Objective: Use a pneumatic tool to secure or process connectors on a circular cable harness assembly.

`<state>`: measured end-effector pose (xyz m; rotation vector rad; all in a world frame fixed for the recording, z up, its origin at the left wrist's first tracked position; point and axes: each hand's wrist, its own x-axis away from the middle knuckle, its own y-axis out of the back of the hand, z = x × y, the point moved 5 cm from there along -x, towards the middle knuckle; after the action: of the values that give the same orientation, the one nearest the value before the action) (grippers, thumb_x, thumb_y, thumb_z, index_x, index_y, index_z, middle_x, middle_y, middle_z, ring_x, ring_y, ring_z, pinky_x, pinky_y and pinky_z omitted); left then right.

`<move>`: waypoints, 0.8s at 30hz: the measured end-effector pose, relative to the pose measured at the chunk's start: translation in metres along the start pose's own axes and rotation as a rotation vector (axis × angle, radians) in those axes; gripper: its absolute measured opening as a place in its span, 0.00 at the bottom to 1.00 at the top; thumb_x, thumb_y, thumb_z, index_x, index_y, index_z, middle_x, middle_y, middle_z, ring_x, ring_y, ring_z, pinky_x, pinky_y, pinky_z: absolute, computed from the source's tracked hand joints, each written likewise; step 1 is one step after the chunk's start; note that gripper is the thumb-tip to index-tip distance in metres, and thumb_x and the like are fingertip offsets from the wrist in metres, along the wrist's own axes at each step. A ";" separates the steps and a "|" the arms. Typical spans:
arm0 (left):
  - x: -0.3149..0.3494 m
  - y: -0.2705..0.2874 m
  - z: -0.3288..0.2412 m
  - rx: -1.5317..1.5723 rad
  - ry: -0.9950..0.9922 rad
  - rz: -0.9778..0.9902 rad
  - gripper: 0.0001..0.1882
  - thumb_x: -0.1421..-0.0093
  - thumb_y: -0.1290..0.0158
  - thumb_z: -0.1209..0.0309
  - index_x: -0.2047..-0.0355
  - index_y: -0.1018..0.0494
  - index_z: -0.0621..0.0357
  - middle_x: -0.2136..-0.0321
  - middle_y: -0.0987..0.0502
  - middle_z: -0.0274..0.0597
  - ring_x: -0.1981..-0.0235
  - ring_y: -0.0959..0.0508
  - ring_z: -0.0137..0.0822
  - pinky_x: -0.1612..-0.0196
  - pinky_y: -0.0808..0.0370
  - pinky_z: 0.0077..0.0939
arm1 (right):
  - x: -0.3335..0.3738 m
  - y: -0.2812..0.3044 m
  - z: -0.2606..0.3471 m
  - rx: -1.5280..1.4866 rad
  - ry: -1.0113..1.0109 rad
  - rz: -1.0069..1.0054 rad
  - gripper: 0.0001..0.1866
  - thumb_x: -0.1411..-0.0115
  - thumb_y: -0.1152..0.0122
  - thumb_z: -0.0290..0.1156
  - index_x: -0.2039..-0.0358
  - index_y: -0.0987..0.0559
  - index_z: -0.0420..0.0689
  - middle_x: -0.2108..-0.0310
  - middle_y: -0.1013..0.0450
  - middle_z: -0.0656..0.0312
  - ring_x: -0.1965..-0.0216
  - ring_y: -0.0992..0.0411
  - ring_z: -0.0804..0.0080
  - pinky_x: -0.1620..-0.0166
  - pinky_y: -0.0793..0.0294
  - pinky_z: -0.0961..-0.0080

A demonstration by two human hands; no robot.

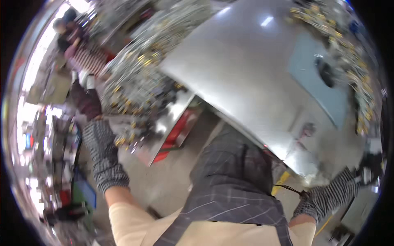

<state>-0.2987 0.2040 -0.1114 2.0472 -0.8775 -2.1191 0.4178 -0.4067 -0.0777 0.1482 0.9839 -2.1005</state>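
Note:
My left hand (87, 99), in a dark maroon glove with white fingertips, reaches out at the far left. Its fingers look stretched out and apart, with nothing visible between them. Beside it lies a large pile of thin grey wires (123, 82) with yellow end pieces, on a metal-topped stand (174, 110). My right hand (369, 167), dark-gloved, is at the far right edge, close to a grey surface. Blur and the picture's rim hide its fingers, and a small pale thing shows beside them. Knitted sleeves cover both forearms.
A shiny metal table (238, 61) stands before me, bearing a light-blue board (314, 78) with a black oval thing (325, 71). More yellow-ended wires (357, 90) lie beyond it at right. A black cord (289, 187) runs near my right wrist. Another person (84, 53) is at upper left.

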 end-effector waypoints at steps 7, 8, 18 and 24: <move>-0.028 -0.035 -0.415 0.923 -0.709 0.057 0.31 0.53 0.36 0.66 0.48 0.28 0.58 0.51 0.25 0.49 0.47 0.27 0.48 0.43 0.31 0.41 | 0.013 0.005 -0.091 -0.350 -0.135 0.015 0.18 0.36 0.43 0.40 0.52 0.34 0.45 0.72 0.36 0.67 0.76 0.38 0.78 0.75 0.34 0.79; -0.034 -0.032 -0.463 0.844 -0.831 0.122 0.36 0.55 0.34 0.65 0.44 0.31 0.53 0.45 0.29 0.45 0.42 0.32 0.45 0.37 0.37 0.42 | 0.009 -0.019 -0.117 -0.455 -0.165 -0.068 0.15 0.36 0.43 0.43 0.61 0.34 0.46 0.77 0.38 0.69 0.77 0.39 0.77 0.78 0.35 0.78; -0.013 -0.142 -0.815 0.571 -1.247 0.139 0.22 0.39 0.53 0.72 0.45 0.29 0.37 0.42 0.30 0.37 0.38 0.34 0.44 0.36 0.36 0.40 | 0.020 -0.059 -0.143 -0.275 0.039 -0.393 0.37 0.34 0.50 0.31 0.29 0.55 0.57 0.69 0.35 0.59 0.82 0.36 0.77 0.82 0.31 0.78; 0.000 -0.163 -0.829 0.651 -1.252 0.457 0.15 0.37 0.53 0.70 0.51 0.24 0.45 0.50 0.23 0.38 0.50 0.22 0.38 0.47 0.25 0.33 | 0.023 -0.066 -0.130 -0.149 0.089 -0.432 0.37 0.37 0.50 0.34 0.31 0.52 0.48 0.76 0.36 0.62 0.85 0.38 0.80 0.85 0.33 0.79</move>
<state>0.5313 0.0511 -0.1427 0.1741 -2.0574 -2.8609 0.3282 -0.3062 -0.1372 -0.0530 1.3144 -2.4108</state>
